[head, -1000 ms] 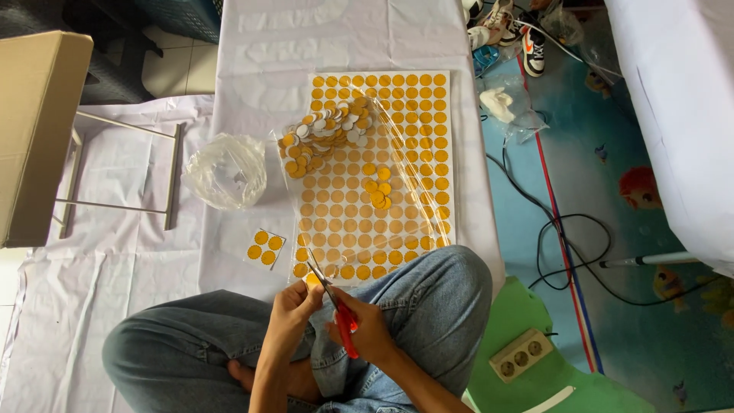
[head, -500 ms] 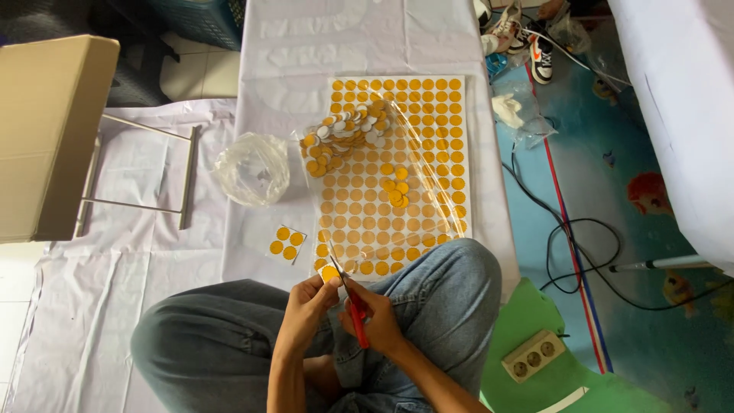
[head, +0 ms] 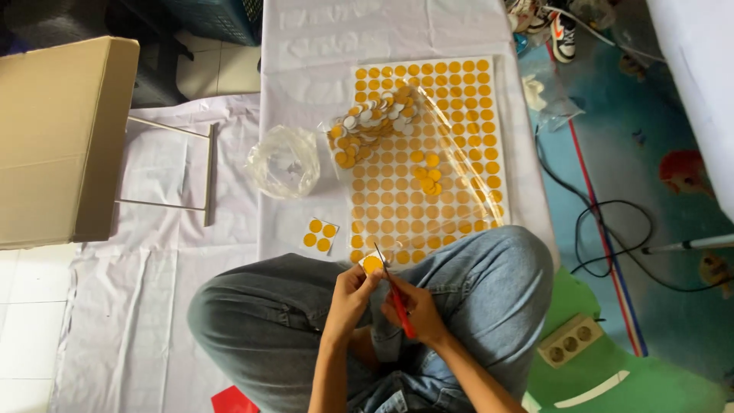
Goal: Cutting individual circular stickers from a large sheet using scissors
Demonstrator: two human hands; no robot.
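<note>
— What's in my hands?
— A small square cutout bearing one orange round sticker, pinched upright over my lap; red-handled tweezers, slanted, tips touching its edge.

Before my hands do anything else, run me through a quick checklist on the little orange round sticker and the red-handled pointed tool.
1. Orange round sticker pinched in left hand: ok.
2. Red-handled pointed tool gripped by right hand: ok.
3. Tool tip meets sticker edge: cannot tell.
4. Left fingertips away from the tip: cannot tell, they are close.
5. Big sheet of orange dots lies flat: ok.
6. Small four-dot square lies apart from the sheet: ok.
</note>
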